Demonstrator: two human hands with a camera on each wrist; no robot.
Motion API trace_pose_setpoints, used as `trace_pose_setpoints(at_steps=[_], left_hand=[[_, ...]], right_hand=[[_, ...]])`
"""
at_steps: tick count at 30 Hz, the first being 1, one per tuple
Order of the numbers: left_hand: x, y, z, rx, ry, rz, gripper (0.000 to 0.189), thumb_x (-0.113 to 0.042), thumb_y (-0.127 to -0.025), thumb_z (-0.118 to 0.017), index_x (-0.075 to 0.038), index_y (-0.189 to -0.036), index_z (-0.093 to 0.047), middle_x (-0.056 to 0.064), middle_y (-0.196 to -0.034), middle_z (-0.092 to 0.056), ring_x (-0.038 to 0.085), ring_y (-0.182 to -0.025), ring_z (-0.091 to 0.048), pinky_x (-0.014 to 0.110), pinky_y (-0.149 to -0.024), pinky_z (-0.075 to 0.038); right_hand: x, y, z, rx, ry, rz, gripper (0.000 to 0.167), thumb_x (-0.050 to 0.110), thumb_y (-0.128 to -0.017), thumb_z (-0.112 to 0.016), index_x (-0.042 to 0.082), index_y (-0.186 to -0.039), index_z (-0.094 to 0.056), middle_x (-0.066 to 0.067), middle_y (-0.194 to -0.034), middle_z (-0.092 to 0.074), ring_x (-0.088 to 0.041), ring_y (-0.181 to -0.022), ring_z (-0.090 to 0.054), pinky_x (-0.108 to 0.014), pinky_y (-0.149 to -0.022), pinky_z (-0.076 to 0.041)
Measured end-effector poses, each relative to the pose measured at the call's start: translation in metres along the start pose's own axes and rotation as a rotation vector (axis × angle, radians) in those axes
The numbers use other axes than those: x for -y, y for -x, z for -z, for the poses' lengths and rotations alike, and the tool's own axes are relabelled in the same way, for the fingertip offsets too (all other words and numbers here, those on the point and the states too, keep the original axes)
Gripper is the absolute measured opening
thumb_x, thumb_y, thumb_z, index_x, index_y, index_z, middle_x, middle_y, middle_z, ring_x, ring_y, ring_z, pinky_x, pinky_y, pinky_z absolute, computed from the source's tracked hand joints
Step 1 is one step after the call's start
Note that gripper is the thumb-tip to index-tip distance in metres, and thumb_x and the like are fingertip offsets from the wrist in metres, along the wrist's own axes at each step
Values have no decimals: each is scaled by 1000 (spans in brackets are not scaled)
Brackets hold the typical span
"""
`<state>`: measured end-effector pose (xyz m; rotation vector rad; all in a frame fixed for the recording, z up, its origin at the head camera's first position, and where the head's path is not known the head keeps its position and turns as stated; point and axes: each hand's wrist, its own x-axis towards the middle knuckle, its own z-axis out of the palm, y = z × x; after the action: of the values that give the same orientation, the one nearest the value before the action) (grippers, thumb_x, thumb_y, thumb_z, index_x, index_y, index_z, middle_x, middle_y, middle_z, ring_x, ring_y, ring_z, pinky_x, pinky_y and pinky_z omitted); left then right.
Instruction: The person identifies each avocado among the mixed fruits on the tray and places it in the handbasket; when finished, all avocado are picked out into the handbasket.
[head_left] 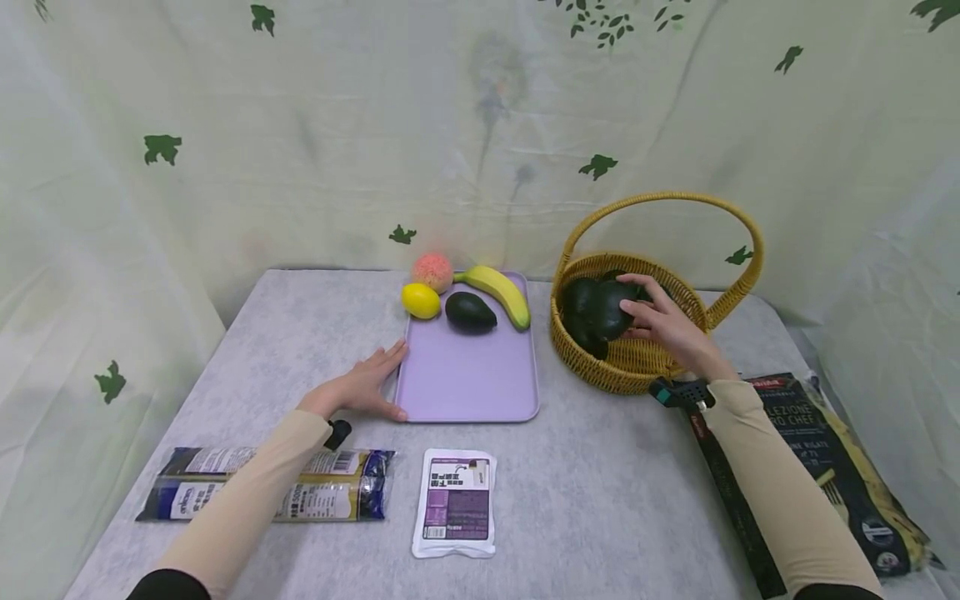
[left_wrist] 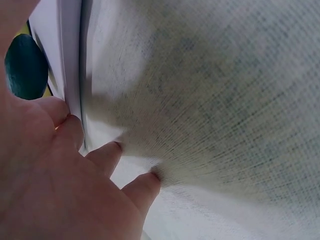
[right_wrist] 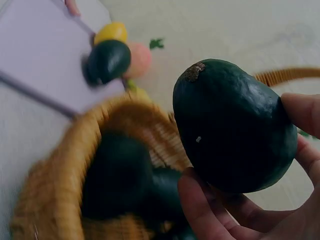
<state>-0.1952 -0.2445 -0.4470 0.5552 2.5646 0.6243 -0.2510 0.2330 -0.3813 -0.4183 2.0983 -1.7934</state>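
My right hand (head_left: pixel 671 327) holds a dark green avocado (right_wrist: pixel 235 130) between thumb and fingers, at the mouth of a wicker basket (head_left: pixel 626 379). More dark avocados (right_wrist: pixel 117 175) lie inside the basket, blurred in the right wrist view. My left hand (head_left: pixel 363 385), fingers spread, touches the left edge of a lilac tray (head_left: pixel 468 379); in the left wrist view some fingertips press the tablecloth. On the tray's far part lie another avocado (head_left: pixel 470 312) and a banana (head_left: pixel 498 293). A lemon (head_left: pixel 421 301) and a pinkish round fruit (head_left: pixel 432 272) sit at its far left corner.
Two long plastic packets (head_left: pixel 322 500) lie beneath my left forearm. A white and purple pouch (head_left: pixel 454 504) is in front of the tray. Under and beside my right forearm lies a black pasta bag (head_left: pixel 806 450). The basket's tall handle (head_left: pixel 667 197) arches above it.
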Motion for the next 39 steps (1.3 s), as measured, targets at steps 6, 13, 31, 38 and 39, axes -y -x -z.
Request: trace_pose_setpoints(at_steps=[6, 13, 31, 38, 39], left_hand=[[2, -1, -3, -6, 0, 3, 117, -47, -74, -78, 3, -151, -5, 20, -157, 3, 48, -140, 1, 66, -108, -1], [1, 0, -2, -10, -2, -15, 116, -45, -75, -79, 5, -150, -5, 23, -156, 2, 50, -139, 1, 68, -106, 0], [1, 2, -5, -11, 0, -16, 115, -44, -77, -77, 6, -150, -4, 24, -156, 3, 49, -139, 2, 68, -106, 1], [0, 2, -4, -13, 13, -18, 115, -43, -77, -77, 6, -150, -3, 24, -156, 3, 49, -139, 2, 68, -106, 1], [0, 2, -4, -14, 13, -17, 115, -43, -77, -77, 6, -150, -3, 24, -156, 3, 49, -139, 2, 68, -106, 1]], right_hand=[[0, 20, 32, -64, 82, -43, 46, 28, -103, -45, 22, -144, -27, -23, -132, -36, -13, -91, -65, -28, -83, -54], [-1, 35, 51, -55, 143, -103, 53, 28, -102, -47, 20, -147, -22, -31, -140, -29, -12, -92, -64, -26, -85, -52], [-18, 8, 36, 67, 326, -199, 58, 30, -99, -53, 9, -146, -27, -28, -139, -34, -37, -112, -50, -54, -95, -44], [-28, 2, 30, 96, 406, -192, 49, 18, -100, -51, 4, -143, -32, -32, -140, -32, -42, -109, -54, -52, -90, -49], [-28, 1, 29, 99, 415, -186, 49, 17, -100, -51, 3, -143, -32, -33, -141, -32, -43, -108, -55, -53, -89, -49]])
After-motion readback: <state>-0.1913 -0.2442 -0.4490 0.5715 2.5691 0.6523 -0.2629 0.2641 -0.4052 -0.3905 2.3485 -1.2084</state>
